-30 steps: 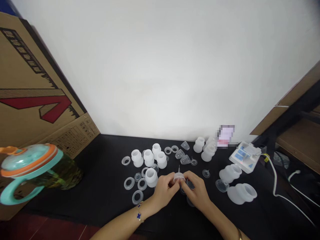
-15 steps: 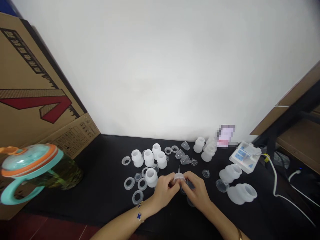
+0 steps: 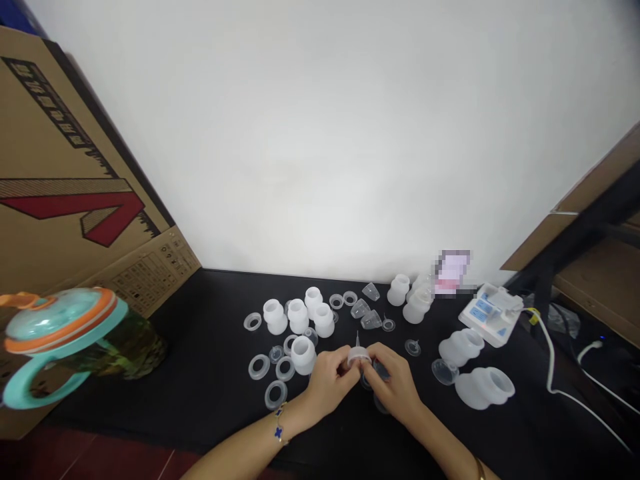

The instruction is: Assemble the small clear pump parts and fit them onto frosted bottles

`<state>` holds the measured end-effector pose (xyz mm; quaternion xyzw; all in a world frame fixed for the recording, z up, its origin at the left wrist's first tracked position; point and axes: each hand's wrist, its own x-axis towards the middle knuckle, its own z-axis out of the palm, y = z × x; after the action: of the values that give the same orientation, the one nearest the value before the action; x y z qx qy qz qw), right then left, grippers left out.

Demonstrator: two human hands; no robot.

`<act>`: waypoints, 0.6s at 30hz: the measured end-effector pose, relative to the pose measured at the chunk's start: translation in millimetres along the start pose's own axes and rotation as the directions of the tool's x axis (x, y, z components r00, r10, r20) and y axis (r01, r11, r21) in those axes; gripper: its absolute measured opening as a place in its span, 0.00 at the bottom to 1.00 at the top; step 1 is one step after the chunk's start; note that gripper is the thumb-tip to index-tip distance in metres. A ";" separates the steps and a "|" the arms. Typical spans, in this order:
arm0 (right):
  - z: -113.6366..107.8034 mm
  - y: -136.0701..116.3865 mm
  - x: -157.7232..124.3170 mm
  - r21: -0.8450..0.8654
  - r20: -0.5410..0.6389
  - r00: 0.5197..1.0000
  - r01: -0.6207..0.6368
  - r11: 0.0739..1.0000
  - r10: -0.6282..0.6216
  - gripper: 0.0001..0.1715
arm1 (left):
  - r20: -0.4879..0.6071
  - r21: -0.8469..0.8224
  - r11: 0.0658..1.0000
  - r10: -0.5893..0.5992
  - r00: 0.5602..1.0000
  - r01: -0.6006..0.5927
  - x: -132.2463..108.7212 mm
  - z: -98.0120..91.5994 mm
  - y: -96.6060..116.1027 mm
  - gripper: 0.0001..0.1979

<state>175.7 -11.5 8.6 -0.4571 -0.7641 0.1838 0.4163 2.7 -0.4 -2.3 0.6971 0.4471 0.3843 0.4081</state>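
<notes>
Between my hands is a translucent plastic ring cap (image 3: 359, 353) with a thin pointed nozzle standing up from it. My left hand (image 3: 327, 380) pinches its left side, and my right hand (image 3: 395, 383) pinches the right side, thumbs together at the near edge. Left of my left hand stands a white plastic bottle (image 3: 303, 355), upright and uncapped, with several more behind it. Loose ring caps (image 3: 275, 395) lie around them. Clear conical covers (image 3: 371, 320) and a nozzle insert (image 3: 388, 325) lie beyond my hands. Discs under my right hand are partly hidden.
On the right, two larger white bottles (image 3: 484, 388) lie tipped over beside a clear disc (image 3: 445, 372). A white power strip (image 3: 490, 315) with a cable sits behind them. At left stand a teal-lidded jug (image 3: 65, 333) and a cardboard box (image 3: 75, 167). A white wall closes the back.
Almost nothing differs. Both hands keep the same pinch on the ring cap at the same spot, and the surrounding parts lie where they were.
</notes>
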 end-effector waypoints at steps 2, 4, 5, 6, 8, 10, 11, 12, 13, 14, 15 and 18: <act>0.1 0.5 0.0 0.003 0.001 1.000 0.001 1.000 -0.001 0.14 | -0.003 0.002 1.000 0.000 1.000 0.000 0.0 -0.2 0.5 0.16; 0.6 1.2 -0.3 0.004 0.003 1.000 -0.003 1.000 0.003 0.14 | -0.003 0.006 1.000 -0.001 1.000 0.001 -0.1 -0.3 0.8 0.15; 0.9 1.6 -0.4 0.004 0.004 1.000 -0.006 1.000 0.006 0.14 | -0.002 0.007 1.000 -0.004 1.000 0.004 -0.2 -0.3 0.8 0.15; 1.2 1.9 -0.6 0.003 0.006 1.000 -0.008 1.000 0.008 0.14 | 0.000 0.009 1.000 -0.006 1.000 0.006 -0.3 -0.4 0.7 0.15; 1.5 2.0 -0.9 0.001 0.008 1.000 -0.009 1.000 0.009 0.14 | 0.000 0.013 1.000 -0.007 1.000 0.007 -0.4 -0.3 0.5 0.16; 1.4 1.7 -0.8 0.001 0.008 1.000 -0.008 1.000 0.008 0.14 | -0.002 0.017 1.000 -0.004 1.000 0.004 -0.4 -0.2 0.2 0.16; 1.1 1.4 -0.6 0.003 0.008 1.000 -0.008 1.000 0.008 0.14 | -0.004 0.020 1.000 -0.003 1.000 0.003 -0.4 -0.1 0.1 0.16; 0.9 1.1 -0.3 0.005 0.007 1.000 -0.008 1.000 0.008 0.14 | -0.005 0.023 1.000 -0.002 1.000 0.003 -0.3 0.0 0.0 0.16; 0.6 1.0 -0.1 0.008 0.006 1.000 -0.008 1.000 0.008 0.14 | -0.006 0.025 1.000 -0.003 1.000 0.003 -0.2 0.1 -0.1 0.16; 0.5 0.9 0.2 0.012 0.005 1.000 -0.006 1.000 0.006 0.14 | -0.007 0.027 1.000 -0.003 1.000 0.004 -0.1 0.3 -0.3 0.15; 0.5 1.0 0.4 0.016 0.005 1.000 -0.005 1.000 0.005 0.13 | -0.009 0.029 1.000 -0.004 1.000 0.004 -0.1 0.5 -0.7 0.15; 1.2 2.3 0.2 0.029 0.006 1.000 -0.002 1.000 0.002 0.12 | -0.011 0.029 1.000 -0.003 1.000 0.003 -0.1 1.3 -2.5 0.15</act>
<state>175.9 -10.0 6.4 -0.4511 -0.7622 0.1966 0.4205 3.0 -0.1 -5.1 0.7001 0.4559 0.3809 0.3961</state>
